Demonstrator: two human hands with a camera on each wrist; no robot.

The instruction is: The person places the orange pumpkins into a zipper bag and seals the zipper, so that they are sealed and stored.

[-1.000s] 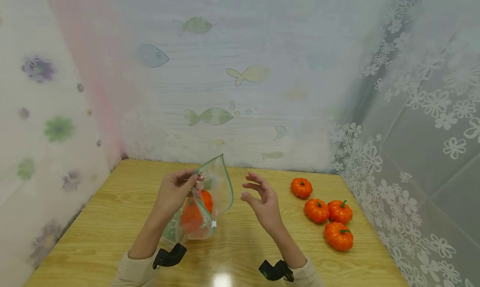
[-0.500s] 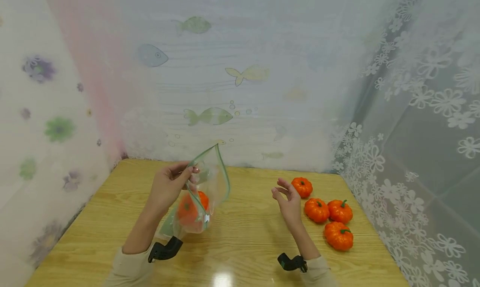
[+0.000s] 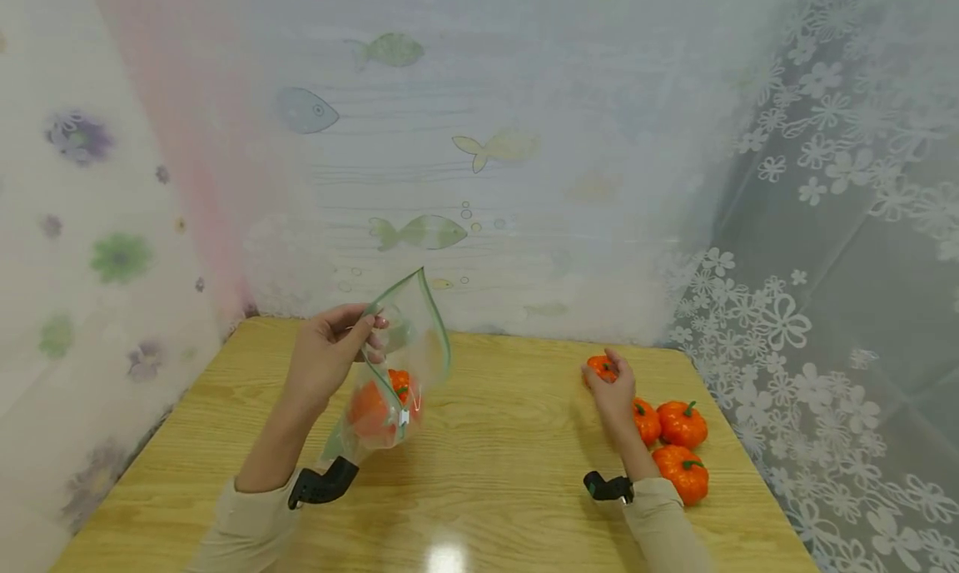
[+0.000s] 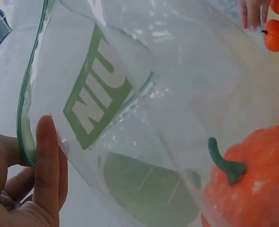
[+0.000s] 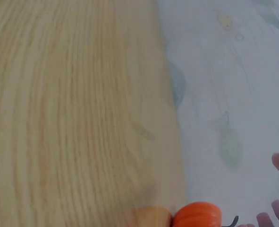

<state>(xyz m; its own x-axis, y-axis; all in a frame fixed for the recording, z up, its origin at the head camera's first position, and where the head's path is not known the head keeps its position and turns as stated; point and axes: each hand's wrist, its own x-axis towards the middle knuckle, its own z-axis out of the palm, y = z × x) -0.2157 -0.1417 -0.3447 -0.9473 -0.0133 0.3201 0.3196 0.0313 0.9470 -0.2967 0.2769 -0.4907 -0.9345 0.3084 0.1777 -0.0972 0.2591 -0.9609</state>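
**Clear zip bag held open at left; right hand at the farthest loose pumpkin**

- Pale cloth backdrop printed with fish [image 3: 562, 181], behind everything.
- Light wood-grain worktop [image 3: 494, 448], below.
- Clear plastic zip bag with green-edged mouth [image 3: 423, 352], tilted, mouth parted; at least one orange ribbed pumpkin with green stem [image 4: 257, 175] inside.
- Left hand [image 3: 318, 352]: pinches the bag's rim between thumb and fingers.
- Right hand [image 3: 616, 398]: thumb and fingers parted, gripping nothing discernible; contact unclear.
- Small glossy orange pumpkin, farthest of four loose [image 3: 600, 363]: on the worktop, right of the bag, just ahead of the right hand, showing between thumb and fingers. Squat and round, no marked long axis. Right hand nearer; left hand well apart.
- Three similar loose pumpkins [image 3: 683, 425], grouped nearer the person, one partly behind the right hand.
- White plastic zip slider [image 3: 404, 417], on the bag's mouth.
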